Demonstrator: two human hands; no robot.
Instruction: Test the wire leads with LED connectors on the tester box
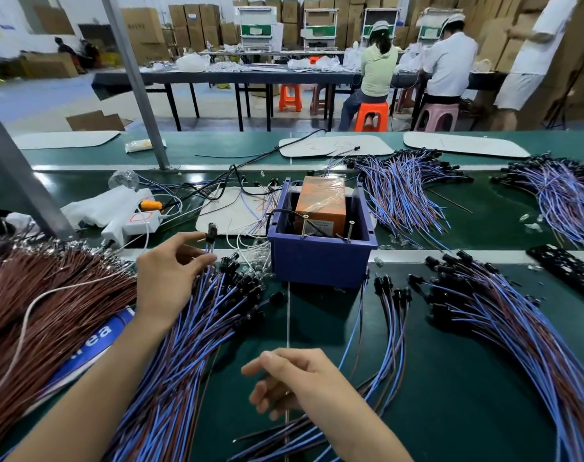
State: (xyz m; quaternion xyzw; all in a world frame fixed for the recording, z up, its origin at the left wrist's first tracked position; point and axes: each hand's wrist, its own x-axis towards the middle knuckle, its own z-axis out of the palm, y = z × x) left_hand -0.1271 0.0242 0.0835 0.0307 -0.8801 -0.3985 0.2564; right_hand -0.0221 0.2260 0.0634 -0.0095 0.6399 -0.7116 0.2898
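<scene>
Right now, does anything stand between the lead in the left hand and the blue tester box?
Nothing visible blocks it. The left hand holds the lead raised left of the tester box; only thin white wires lie low between them.

Matt green belt, blue plastic bin, orange box, perhaps cardboard, under glossy film

Showed blue and reddish-brown wire leads capped with black LED connectors on a dark green bench mat. Featured a dark blue tester box around an orange block under clear film. Included a plain brown wire bundle, an orange stool, a pink stool and tan cartons.
</scene>
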